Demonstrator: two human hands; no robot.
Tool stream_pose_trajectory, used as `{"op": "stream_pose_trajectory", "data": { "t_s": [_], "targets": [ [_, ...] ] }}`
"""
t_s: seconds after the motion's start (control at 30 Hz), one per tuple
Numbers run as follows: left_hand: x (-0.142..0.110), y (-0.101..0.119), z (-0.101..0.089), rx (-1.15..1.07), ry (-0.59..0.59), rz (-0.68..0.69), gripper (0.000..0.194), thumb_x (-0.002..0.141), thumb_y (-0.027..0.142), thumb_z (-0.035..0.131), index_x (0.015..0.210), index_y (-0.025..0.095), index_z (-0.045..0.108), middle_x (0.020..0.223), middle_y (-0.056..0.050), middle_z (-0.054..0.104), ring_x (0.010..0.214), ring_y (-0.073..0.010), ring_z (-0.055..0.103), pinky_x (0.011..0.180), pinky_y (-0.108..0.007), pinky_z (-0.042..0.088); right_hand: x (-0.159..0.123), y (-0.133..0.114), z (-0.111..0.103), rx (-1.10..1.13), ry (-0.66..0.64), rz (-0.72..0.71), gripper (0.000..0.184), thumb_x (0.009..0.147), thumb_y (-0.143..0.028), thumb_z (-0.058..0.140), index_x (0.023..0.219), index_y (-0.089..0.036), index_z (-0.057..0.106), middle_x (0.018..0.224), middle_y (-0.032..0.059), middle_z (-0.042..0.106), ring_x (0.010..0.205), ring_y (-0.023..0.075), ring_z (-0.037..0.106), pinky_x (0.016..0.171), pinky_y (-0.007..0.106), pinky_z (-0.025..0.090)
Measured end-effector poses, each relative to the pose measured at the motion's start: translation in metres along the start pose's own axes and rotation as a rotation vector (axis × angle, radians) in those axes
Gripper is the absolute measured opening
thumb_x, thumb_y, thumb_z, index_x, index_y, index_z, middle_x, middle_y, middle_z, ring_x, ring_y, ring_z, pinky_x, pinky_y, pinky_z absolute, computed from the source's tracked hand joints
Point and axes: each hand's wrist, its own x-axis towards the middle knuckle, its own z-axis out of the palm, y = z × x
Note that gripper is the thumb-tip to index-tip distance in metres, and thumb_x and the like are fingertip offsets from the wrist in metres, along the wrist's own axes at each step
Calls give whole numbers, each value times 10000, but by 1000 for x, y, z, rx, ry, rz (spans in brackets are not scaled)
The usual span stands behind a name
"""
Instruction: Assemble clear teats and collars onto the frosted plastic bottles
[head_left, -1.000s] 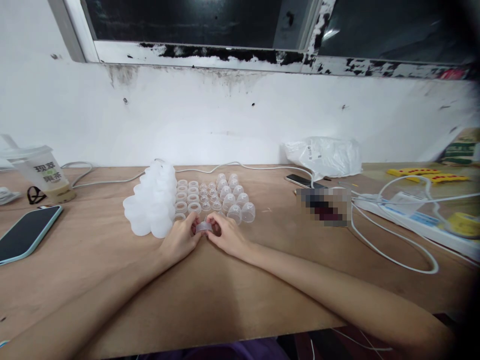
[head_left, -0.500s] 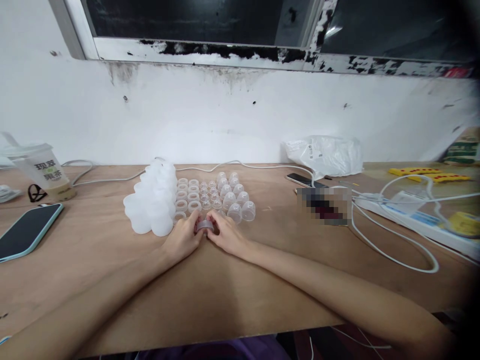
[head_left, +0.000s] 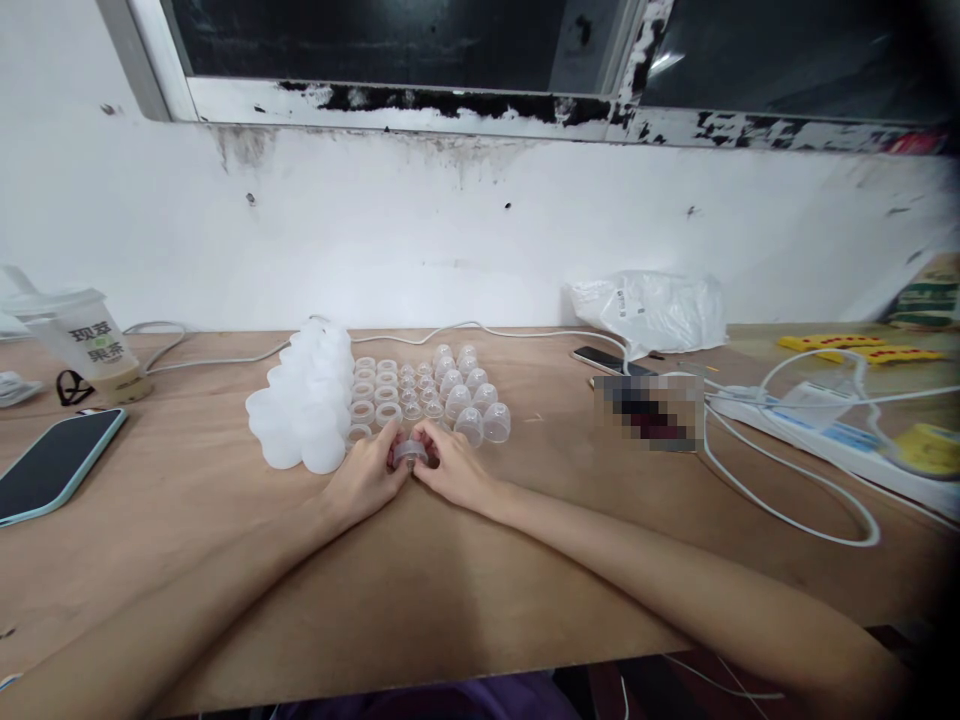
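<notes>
My left hand (head_left: 371, 465) and my right hand (head_left: 448, 465) meet at the middle of the table, fingers closed on opposite sides of a translucent plastic ring (head_left: 410, 451). A small clear tip seems to show below it; my fingers hide the rest. Just beyond are rows of similar translucent rings (head_left: 388, 413) and clear bottle nipples (head_left: 412, 410). Clear dome caps (head_left: 496, 422) stand in two rows to the right. Several frosted white bottles (head_left: 324, 452) are grouped to the left of the rings.
A phone (head_left: 60, 465) and a drink cup (head_left: 105, 345) are at the left. To the right lie another phone (head_left: 611, 361), a white plastic bag (head_left: 652, 310), a power strip (head_left: 832, 435) and looped white cable (head_left: 795, 538). The wooden table (head_left: 360, 620) ends near my body.
Both hands stay in the same place around the ring. Only slight shifts of the fingers show, and the ring looks a little differently tilted.
</notes>
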Motion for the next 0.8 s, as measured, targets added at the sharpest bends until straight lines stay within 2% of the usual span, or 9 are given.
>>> {"op": "stream_pose_trajectory", "data": {
  "t_s": [0.2, 0.37, 0.8],
  "targets": [
    [0, -2, 2, -4, 14, -11, 77, 722, 192, 409, 796, 197, 388, 584, 37, 462, 508, -115, 445, 474, -221, 292, 1, -2, -1, 46, 1, -4, 146, 660, -158, 457, 794, -198, 416, 645, -36, 480, 554, 94, 426, 542, 207, 326],
    [-2, -1, 0, -110, 33, -18, 77, 720, 184, 425, 794, 195, 402, 616, 28, 493, 540, -115, 467, 507, -222, 333, 3, -2, -3, 74, 6, -16, 175, 639, -130, 464, 796, -194, 423, 645, -38, 469, 546, 88, 413, 538, 203, 325],
    [1, -1, 4, -239, 59, -28, 83, 688, 134, 435, 727, 190, 388, 600, 47, 442, 545, -94, 421, 506, -203, 315, 5, 2, -1, 143, -22, -21, 168, 634, -90, 426, 766, -192, 413, 600, -44, 447, 544, 85, 424, 534, 195, 336]
  ]
}}
